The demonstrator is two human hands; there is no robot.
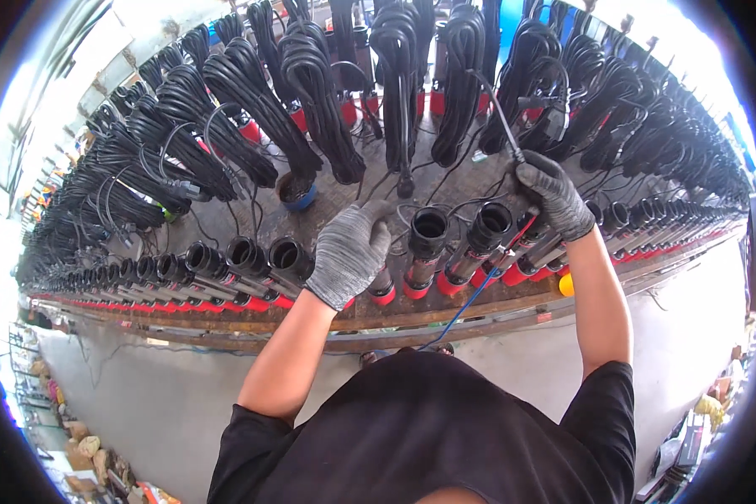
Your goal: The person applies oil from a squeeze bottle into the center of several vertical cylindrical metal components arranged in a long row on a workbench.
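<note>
My left hand, in a grey striped glove, reaches over the row of cylindrical pumps with black open tops. Its thumb and forefinger are apart, and nothing shows between them; the other fingers are partly hidden. Beside it stand a pump and another pump, both with red bases. My right hand, gloved alike, is closed around a dark cable that rises from the fist toward the hanging coils. Below that hand a thin red piece slants down, and a blue cord runs off the table edge.
Bundles of black cable stand along the far side of the table. A small blue-rimmed pot with dark contents sits among them. A yellow round thing is at the near edge. Boxes and bags lie on the floor at both sides.
</note>
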